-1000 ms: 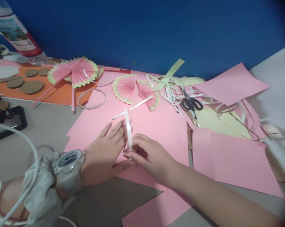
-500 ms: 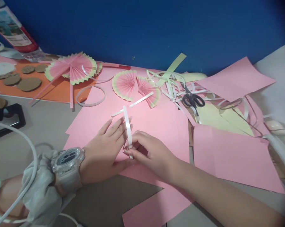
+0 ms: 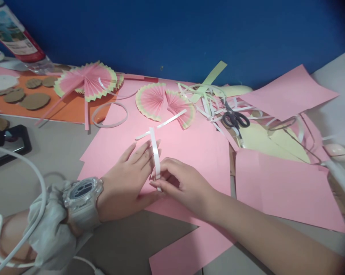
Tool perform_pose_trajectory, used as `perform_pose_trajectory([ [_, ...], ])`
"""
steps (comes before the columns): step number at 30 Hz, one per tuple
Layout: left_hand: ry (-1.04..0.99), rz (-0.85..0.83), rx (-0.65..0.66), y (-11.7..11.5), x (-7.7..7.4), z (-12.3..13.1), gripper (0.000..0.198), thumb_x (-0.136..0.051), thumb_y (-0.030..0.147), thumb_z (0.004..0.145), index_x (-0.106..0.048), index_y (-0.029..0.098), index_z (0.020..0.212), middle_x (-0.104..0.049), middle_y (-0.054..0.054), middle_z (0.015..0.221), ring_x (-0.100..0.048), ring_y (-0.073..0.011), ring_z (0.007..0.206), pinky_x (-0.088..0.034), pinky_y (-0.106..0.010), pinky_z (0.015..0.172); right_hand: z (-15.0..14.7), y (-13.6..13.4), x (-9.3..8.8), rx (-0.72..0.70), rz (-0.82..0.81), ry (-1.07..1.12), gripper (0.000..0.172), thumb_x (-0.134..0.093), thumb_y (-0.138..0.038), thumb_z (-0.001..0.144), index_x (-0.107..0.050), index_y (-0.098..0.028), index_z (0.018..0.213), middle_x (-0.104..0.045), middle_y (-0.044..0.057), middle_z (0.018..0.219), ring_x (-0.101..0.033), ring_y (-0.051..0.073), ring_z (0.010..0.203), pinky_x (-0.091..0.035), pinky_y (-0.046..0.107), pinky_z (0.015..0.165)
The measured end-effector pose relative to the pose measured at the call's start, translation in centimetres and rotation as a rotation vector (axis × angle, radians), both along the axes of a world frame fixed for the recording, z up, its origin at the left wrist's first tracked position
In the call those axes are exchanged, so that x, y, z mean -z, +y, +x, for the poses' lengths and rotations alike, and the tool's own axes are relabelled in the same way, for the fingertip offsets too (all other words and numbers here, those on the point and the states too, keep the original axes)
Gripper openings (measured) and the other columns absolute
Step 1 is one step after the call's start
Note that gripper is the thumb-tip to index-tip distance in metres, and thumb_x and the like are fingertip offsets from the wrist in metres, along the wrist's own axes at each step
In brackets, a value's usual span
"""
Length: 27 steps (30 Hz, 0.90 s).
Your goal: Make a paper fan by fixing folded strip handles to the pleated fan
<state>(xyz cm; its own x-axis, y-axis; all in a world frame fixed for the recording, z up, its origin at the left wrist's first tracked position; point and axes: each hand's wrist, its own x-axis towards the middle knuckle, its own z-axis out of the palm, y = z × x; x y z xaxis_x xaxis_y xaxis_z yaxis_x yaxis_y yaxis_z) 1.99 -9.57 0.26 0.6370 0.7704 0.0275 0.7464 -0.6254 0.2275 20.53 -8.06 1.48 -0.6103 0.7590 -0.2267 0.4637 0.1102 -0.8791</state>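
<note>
My left hand (image 3: 132, 172) lies flat on the pink paper (image 3: 195, 160), fingers stretched out and holding nothing. Between the thumb and fingers of my right hand (image 3: 180, 181) is the lower end of a narrow white strip (image 3: 155, 149), paper or tape, I cannot tell which. The strip points away from me and crosses over the fingertips of my left hand. Another white strip (image 3: 172, 118) lies on the pink paper just beyond, its far end over a pleated pink paper fan (image 3: 151, 101) with a yellow-green edge.
Black-handled scissors (image 3: 235, 119) rest among tangled white strips (image 3: 208, 103) at right. More pleated fans (image 3: 100, 82) and cardboard discs (image 3: 34, 101) are at left, near a bottle (image 3: 17, 38) and a phone (image 3: 10, 143). A white cable (image 3: 42, 183) crosses my left forearm. A blue wall (image 3: 161, 34) stands behind.
The view has shifted very slightly. Both hands and the white strip keep the same pose.
</note>
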Motion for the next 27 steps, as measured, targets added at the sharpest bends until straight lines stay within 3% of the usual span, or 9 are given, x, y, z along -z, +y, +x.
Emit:
perform_pose_trajectory([
  [27,-0.013,0.041,0.001,-0.1,0.06,0.11,0.073,-0.047,0.047,0.083,-0.035,0.004,0.142,-0.027,-0.016,0.153,-0.017,-0.0304,0.143,-0.016,-0.05,0.115,0.0,0.0,0.14,-0.003,0.037,-0.006,0.002,-0.057,-0.022,0.087,-0.057,-0.021,0.085,-0.061,-0.002,0.084,-0.059,0.012,0.072,-0.043,0.025,0.065],
])
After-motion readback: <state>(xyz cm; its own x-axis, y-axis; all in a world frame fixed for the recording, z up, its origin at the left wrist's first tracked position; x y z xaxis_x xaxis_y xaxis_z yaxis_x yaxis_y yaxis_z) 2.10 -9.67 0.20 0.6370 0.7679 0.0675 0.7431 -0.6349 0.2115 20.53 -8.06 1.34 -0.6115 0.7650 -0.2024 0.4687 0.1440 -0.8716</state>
